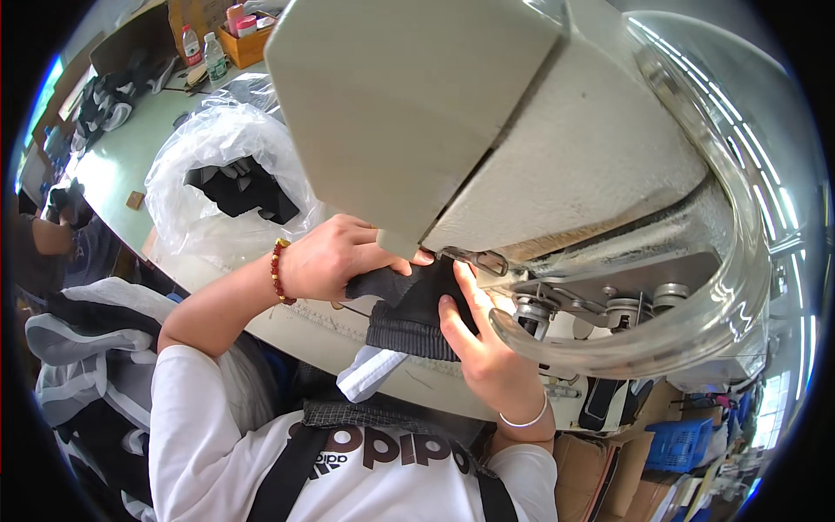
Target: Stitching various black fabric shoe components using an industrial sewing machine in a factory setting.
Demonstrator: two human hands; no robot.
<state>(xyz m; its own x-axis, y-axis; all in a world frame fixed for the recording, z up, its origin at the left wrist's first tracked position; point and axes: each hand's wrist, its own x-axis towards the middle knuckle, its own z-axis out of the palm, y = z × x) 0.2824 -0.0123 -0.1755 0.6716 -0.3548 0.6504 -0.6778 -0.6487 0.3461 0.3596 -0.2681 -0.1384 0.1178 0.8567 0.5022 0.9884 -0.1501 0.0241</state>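
Observation:
Under the head of a large off-white sewing machine [417, 113], both my hands hold a black fabric piece [426, 291] with a ribbed, gathered band at its near end. My left hand [335, 258] grips its left side, fingertips close to the stitching spot. On the right side, my right hand [487, 352] presses the cloth, thumb and fingers spread across it. A pale strip [370, 372] sticks out below the ribbed band. The machine head hides the needle and the far end of the fabric.
A clear plastic bag [174, 187] with black and grey pieces [248, 187] stands left of the machine. Grey-and-black pieces [83, 357] are heaped at my left. Bottles [215, 57] and a wooden box [243, 45] are farther back. A blue basket [677, 445] stands at right.

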